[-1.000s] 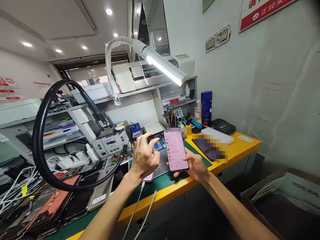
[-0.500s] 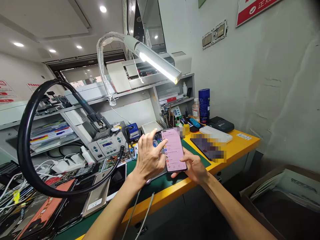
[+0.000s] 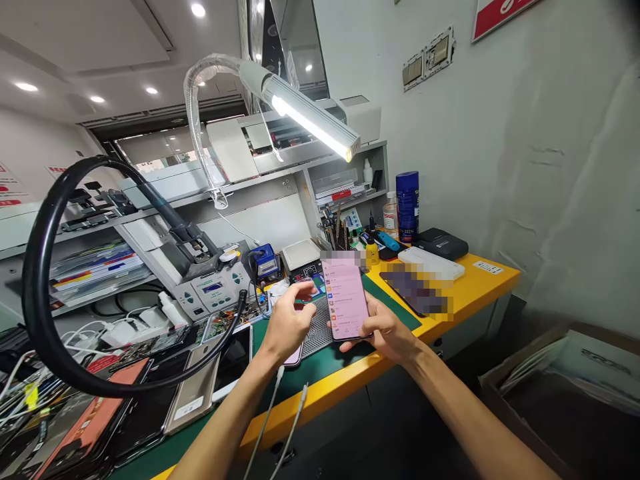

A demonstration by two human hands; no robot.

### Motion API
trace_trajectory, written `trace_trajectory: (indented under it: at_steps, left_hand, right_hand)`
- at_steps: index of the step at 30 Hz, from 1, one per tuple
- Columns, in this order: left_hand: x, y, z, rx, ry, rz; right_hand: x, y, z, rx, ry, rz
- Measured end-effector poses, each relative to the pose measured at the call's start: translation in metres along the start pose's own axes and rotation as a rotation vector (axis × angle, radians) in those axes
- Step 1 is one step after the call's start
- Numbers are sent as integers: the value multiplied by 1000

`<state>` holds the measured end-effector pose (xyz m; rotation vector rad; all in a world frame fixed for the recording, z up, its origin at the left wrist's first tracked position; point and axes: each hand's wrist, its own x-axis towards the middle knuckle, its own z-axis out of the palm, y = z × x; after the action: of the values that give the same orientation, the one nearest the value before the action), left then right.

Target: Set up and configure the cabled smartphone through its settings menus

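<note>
A smartphone (image 3: 346, 300) with a lit pinkish screen showing a list is held upright over the bench. My right hand (image 3: 387, 328) grips its lower right edge, thumb near the bottom of the screen. To the left of it, my left hand (image 3: 290, 320) hovers with curled fingers apart, touching nothing I can see. Beneath the left hand lies a second phone (image 3: 294, 357), mostly hidden, with a white cable (image 3: 270, 407) running to it. A perforated metal plate (image 3: 320, 327) rests between that phone and the held one.
A black hose (image 3: 43, 267) loops across the left, over several phones and a tan phone back (image 3: 193, 387). A lit lamp (image 3: 310, 113) hangs above. Another phone (image 3: 407, 292) and a white box (image 3: 430, 263) lie right, before a blue spray can (image 3: 407, 207). An open carton (image 3: 565, 393) stands lower right.
My left hand has drawn back from the phone's screen, down and left, its fingers curling. The phone stays in my right hand. More of the metal plate and the second phone now shows.
</note>
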<state>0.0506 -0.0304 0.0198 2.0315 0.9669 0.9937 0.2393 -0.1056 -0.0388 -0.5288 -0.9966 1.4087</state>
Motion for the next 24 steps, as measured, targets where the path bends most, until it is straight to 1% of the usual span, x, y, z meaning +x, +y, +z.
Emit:
trace_trajectory:
  at_steps: [1,3,5,7,9,11,14,17,24]
  left_hand:
    - [1,-2,2,-97,-41,-63]
    - [4,-3,5,-247,-115,-143]
    - [7,-3,8,-329,-175,-167]
    - [10,-1,11,-392,-196,-176]
    - [14,0,14,-446,-182,-187]
    - [19,1,16,-460,-144,-189]
    - [26,2,20,-428,-87,-175]
    - [31,2,22,-403,-59,-160]
    - [34,-6,26,-351,11,-128]
  right_hand:
    - [0,0,0,2,-3,3]
    - [0,-1,0,5,-11,7]
    - [0,-2,1,7,-17,10]
    - [0,-4,2,9,-12,18]
    - [0,-4,3,14,-1,29]
    - [1,-4,3,12,6,35]
    - [2,-3,3,-11,17,30]
    - [2,-2,3,-27,18,26]
    - [5,4,2,-61,35,33]
